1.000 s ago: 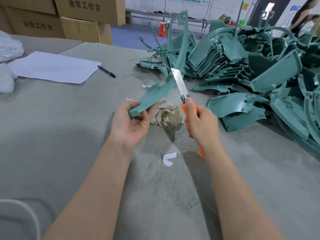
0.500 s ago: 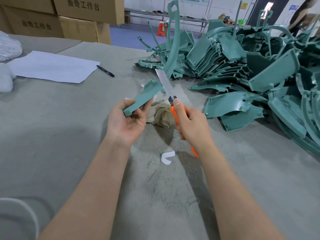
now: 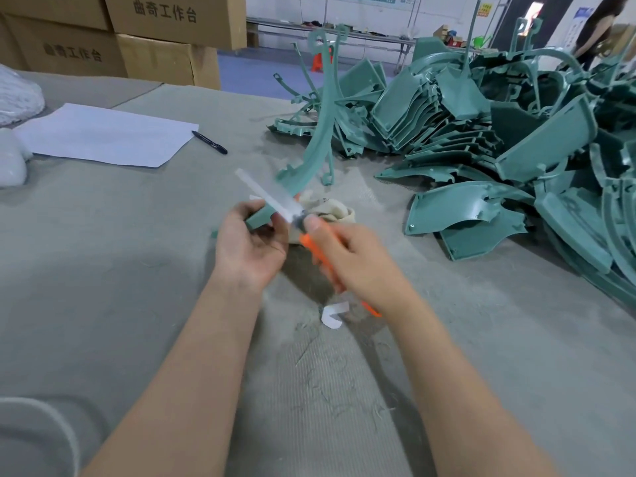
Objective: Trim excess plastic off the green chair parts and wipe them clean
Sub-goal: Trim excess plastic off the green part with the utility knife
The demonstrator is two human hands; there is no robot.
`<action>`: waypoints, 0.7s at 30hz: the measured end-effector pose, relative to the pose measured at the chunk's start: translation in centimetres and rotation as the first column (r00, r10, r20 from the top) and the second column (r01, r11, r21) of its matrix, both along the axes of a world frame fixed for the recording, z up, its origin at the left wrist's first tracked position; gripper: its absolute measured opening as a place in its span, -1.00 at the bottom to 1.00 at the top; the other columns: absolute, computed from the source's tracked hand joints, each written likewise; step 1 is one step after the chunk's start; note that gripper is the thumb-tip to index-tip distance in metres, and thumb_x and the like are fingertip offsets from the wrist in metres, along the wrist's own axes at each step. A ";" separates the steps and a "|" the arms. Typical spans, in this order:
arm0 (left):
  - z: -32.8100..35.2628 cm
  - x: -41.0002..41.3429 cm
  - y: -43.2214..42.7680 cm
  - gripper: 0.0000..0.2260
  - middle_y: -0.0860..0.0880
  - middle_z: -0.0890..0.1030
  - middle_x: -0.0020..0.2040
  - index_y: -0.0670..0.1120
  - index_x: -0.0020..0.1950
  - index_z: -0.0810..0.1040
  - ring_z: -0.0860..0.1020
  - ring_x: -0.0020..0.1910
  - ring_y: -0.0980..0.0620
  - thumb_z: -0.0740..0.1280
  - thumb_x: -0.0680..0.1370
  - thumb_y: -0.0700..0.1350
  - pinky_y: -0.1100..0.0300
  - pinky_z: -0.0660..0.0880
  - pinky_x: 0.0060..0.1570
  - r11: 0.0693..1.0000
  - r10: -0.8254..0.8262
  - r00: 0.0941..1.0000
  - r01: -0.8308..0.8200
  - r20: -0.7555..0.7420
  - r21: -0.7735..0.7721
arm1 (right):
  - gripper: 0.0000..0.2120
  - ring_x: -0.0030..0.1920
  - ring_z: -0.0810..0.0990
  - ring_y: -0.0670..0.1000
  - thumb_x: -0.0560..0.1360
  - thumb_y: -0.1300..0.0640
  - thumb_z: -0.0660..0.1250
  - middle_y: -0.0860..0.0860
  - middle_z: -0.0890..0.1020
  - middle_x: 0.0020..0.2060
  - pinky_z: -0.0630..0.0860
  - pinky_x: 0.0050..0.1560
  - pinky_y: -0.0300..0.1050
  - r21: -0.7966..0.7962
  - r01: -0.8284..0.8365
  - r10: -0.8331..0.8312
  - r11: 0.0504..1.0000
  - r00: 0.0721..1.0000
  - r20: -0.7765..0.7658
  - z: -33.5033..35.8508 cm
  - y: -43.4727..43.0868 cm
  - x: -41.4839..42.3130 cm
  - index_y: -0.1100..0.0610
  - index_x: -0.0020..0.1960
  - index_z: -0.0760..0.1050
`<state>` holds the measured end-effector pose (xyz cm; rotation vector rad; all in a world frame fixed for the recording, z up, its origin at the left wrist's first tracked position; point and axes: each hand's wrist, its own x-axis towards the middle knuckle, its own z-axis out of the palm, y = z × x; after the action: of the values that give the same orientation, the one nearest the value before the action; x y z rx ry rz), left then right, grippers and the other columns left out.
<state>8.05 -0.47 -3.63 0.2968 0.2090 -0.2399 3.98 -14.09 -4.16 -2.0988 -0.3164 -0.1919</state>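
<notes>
Here, seen from above and behind two bare forearms, a person works at a grey felt-covered tabletop [image 3: 103, 270]. The left hand [image 3: 251, 249] is palm up, its fingers curled round the lower end of a long, curved green chair part [image 3: 320, 139]. The part rises away from the hand, up and to the right, so that its far end stands high in front of the background. The right hand [image 3: 358, 263] has its fingers wrapped round the orange handle of a utility knife [image 3: 306, 241], with the thumb near the base of the blade. The long blade is blurred; it points up and to the left and crosses the part just above the left hand.

A crumpled beige cloth [image 3: 334, 210] lies on the tabletop just behind the hands. A small white scrap [image 3: 332, 315] lies below the right hand. To the right is a large pile of green chair parts [image 3: 481, 132]. To the far left lie a sheet of paper [image 3: 103, 136] and, beside it, a dark pen [image 3: 210, 142]. Cardboard boxes [image 3: 155, 29] stand behind them.
</notes>
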 end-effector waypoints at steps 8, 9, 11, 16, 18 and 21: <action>0.1 -0.2 0.1 -0.79 -0.22 0.61 0.16 -0.25 0.20 0.42 0.63 0.03 -0.18 0.13 0.59 -0.29 0.36 0.52 -0.47 0.997 0.011 1.000 -0.011 0.008 -0.071 | -0.82 -0.31 0.55 -0.16 0.58 0.07 0.27 -0.12 0.52 -0.29 0.51 -0.20 -0.18 -0.165 0.095 -0.061 0.982 0.977 0.203 0.2 -2.7 0.5 -0.02 0.17 0.38; 0.2 -0.2 0.1 -0.80 -0.24 0.63 0.09 -0.26 0.17 0.44 0.65 -0.04 -0.18 0.14 0.59 -0.28 0.35 0.52 -0.47 0.997 0.021 1.000 -0.021 0.005 -0.074 | -0.75 -0.34 0.50 -0.17 0.58 0.03 0.27 -0.15 0.49 -0.32 0.42 -0.26 -0.25 -0.177 0.112 -0.067 0.978 0.968 0.242 0.1 -2.2 0.4 -0.01 0.23 0.38; 0.3 -0.2 0.1 -0.84 -0.24 0.63 -0.03 -0.28 0.07 0.47 0.67 -0.21 -0.14 0.14 0.60 -0.27 0.34 0.51 -0.49 0.996 0.058 0.998 -0.058 -0.003 -0.060 | -0.67 -0.33 0.45 -0.10 0.57 -0.16 0.20 -0.16 0.44 -0.34 0.34 -0.28 -0.19 -0.214 0.122 -0.068 0.969 0.967 0.245 -0.4 -1.2 0.3 -0.02 0.24 0.39; 0.6 -0.3 -0.1 -0.80 -0.23 0.62 -0.08 -0.29 -0.12 0.51 0.66 -0.22 -0.12 0.12 0.59 -0.29 0.32 0.52 -0.48 0.996 0.089 0.996 -0.088 0.016 -0.032 | -0.46 -0.29 0.48 0.05 0.53 -0.38 -0.07 -0.11 0.40 -0.45 0.31 -0.27 -0.09 -0.246 0.161 -0.114 0.956 0.974 0.197 -0.9 -0.5 0.4 -0.01 -0.14 0.48; 0.7 -0.4 -0.2 -0.82 -0.19 0.58 -0.16 -0.28 -0.14 0.48 0.64 -0.39 -0.07 0.14 0.59 -0.28 0.37 0.49 -0.51 0.997 0.073 0.997 -0.073 -0.001 0.004 | -0.56 -0.33 0.47 0.03 0.54 -0.35 -0.05 -0.12 0.38 -0.49 0.27 -0.29 -0.11 -0.213 0.206 -0.161 0.955 0.965 0.209 -1.0 -0.8 0.6 -0.10 -0.27 0.38; 0.6 -0.6 -0.4 -0.89 -0.17 0.54 -0.08 -0.24 0.04 0.45 0.64 -0.38 -0.07 0.16 0.59 -0.27 0.38 0.50 -0.51 0.999 0.035 0.999 -0.035 0.011 -0.002 | -0.58 -0.41 0.39 -0.08 0.57 -0.29 0.04 -0.15 0.37 -0.55 0.19 -0.38 -0.16 -0.160 0.239 -0.205 0.958 0.957 0.203 -1.3 -1.2 1.0 -0.14 -0.38 0.31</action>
<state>7.49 -0.83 -3.00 0.2928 0.2033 -0.2042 4.95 -15.31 -5.45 -2.3035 -0.2123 -0.5116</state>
